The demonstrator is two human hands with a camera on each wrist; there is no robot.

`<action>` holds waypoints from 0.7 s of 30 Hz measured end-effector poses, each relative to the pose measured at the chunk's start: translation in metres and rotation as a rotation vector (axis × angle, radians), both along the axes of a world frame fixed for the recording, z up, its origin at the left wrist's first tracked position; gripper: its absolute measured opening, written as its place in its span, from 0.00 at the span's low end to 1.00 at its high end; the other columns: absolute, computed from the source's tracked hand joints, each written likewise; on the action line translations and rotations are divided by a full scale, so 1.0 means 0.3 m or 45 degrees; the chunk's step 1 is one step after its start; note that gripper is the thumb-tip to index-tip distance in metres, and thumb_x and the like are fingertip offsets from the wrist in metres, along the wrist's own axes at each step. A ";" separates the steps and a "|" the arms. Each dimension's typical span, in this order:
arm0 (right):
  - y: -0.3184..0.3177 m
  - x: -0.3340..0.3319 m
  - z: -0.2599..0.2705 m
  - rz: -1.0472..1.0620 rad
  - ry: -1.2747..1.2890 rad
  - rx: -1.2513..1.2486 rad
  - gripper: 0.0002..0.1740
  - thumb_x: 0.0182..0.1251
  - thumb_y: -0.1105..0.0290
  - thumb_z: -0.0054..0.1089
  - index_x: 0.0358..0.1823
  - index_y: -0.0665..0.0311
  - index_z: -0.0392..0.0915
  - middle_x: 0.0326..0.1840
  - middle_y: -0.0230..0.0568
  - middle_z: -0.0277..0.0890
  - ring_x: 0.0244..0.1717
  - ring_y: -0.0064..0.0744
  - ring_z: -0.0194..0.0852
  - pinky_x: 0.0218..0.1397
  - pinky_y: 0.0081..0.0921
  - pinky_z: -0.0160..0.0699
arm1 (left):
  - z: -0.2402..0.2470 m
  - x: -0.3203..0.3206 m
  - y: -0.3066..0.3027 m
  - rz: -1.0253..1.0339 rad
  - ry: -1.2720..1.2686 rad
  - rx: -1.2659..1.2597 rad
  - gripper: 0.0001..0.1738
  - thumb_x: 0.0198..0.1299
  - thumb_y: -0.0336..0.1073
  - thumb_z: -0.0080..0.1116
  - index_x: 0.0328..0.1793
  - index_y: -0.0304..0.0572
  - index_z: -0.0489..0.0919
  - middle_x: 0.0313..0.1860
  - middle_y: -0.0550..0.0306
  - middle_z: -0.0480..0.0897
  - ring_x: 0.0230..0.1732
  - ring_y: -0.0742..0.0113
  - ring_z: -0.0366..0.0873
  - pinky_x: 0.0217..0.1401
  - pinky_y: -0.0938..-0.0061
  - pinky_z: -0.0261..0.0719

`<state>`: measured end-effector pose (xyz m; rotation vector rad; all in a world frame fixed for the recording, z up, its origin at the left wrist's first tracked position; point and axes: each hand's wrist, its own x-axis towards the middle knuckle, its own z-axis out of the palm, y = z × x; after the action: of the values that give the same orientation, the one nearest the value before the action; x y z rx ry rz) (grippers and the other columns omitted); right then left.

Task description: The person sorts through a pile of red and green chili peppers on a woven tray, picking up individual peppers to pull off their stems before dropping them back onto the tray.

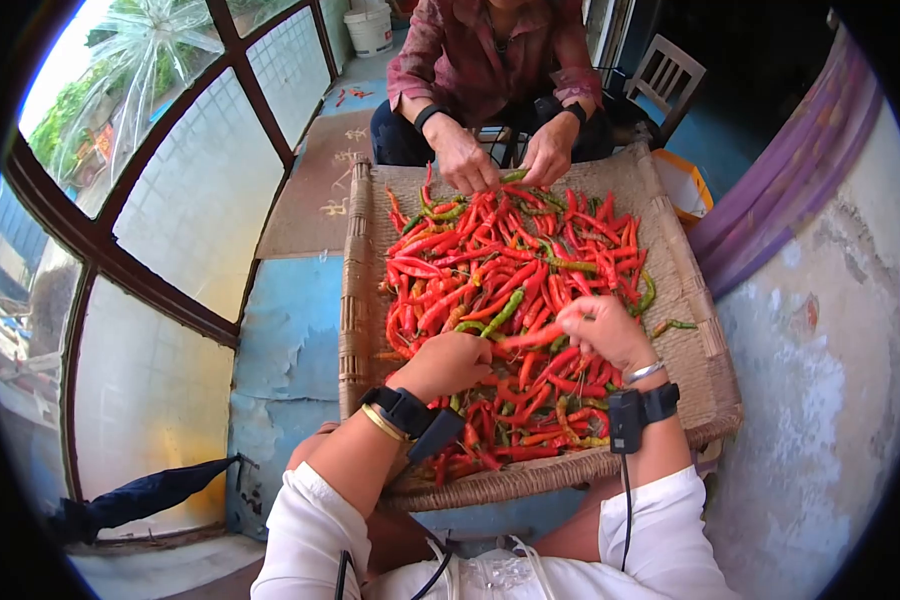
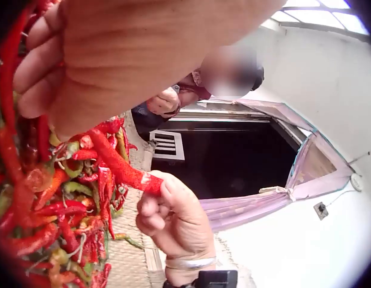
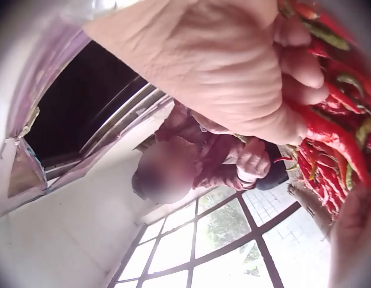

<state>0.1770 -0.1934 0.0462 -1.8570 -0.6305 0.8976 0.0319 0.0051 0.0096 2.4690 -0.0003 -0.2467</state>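
The right hand's [image 1: 610, 335] grip is closed in a pinch on the right end of one red pepper [image 1: 532, 338], while the left hand's [image 1: 445, 365] fingers curl at its left end, seeming to pinch it too, though the contact is partly hidden. The pepper is held over a heap of red and green peppers [image 1: 480, 260] on a woven tray [image 1: 685, 285], a second person [image 1: 490, 70] at the far side. The step in hand looks like handling this single pepper; the next move likely calls for light, steady fingers.

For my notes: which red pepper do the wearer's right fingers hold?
The red pepper reaching from right hand toward left hand; the other red peppers lie piled.
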 end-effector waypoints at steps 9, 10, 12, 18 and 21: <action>0.026 0.018 -0.081 -0.564 0.308 0.583 0.24 0.61 0.66 0.53 0.56 0.72 0.64 0.37 0.37 0.74 0.30 0.19 0.73 0.29 0.13 0.71 | 0.042 0.009 -0.014 0.226 -0.123 0.063 0.10 0.49 0.40 0.55 0.33 0.42 0.79 0.28 0.47 0.79 0.34 0.50 0.77 0.37 0.61 0.74; 0.031 0.018 -0.079 -0.571 0.321 0.568 0.24 0.61 0.66 0.53 0.56 0.72 0.64 0.37 0.37 0.74 0.30 0.19 0.73 0.29 0.13 0.71 | 0.033 0.009 -0.008 0.287 -0.200 0.101 0.10 0.49 0.39 0.56 0.34 0.42 0.78 0.29 0.48 0.79 0.35 0.51 0.77 0.36 0.62 0.75; 0.040 -0.008 -0.074 -0.397 0.242 0.393 0.20 0.61 0.67 0.53 0.51 0.72 0.69 0.34 0.35 0.75 0.28 0.17 0.72 0.28 0.13 0.71 | 0.005 0.012 0.010 0.297 -0.389 0.262 0.10 0.48 0.38 0.57 0.35 0.42 0.78 0.31 0.51 0.78 0.36 0.53 0.77 0.36 0.63 0.75; 0.110 -0.073 -0.199 0.098 -0.200 0.140 0.19 0.58 0.69 0.55 0.49 0.71 0.72 0.33 0.39 0.77 0.33 0.25 0.74 0.40 0.21 0.73 | -0.007 0.029 -0.005 0.273 -0.238 0.469 0.12 0.48 0.39 0.59 0.37 0.43 0.76 0.33 0.54 0.76 0.36 0.56 0.77 0.35 0.63 0.75; 0.127 -0.112 -0.206 0.201 -0.166 0.017 0.20 0.57 0.68 0.56 0.49 0.71 0.72 0.35 0.40 0.77 0.35 0.27 0.76 0.42 0.23 0.74 | -0.015 0.040 -0.023 0.270 -0.210 0.554 0.11 0.48 0.40 0.59 0.37 0.45 0.77 0.33 0.56 0.75 0.35 0.57 0.77 0.34 0.62 0.75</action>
<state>0.1433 -0.1554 -0.0158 -1.8846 -0.8715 0.8759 0.0439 -0.0018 0.0050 2.8862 0.2700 0.0574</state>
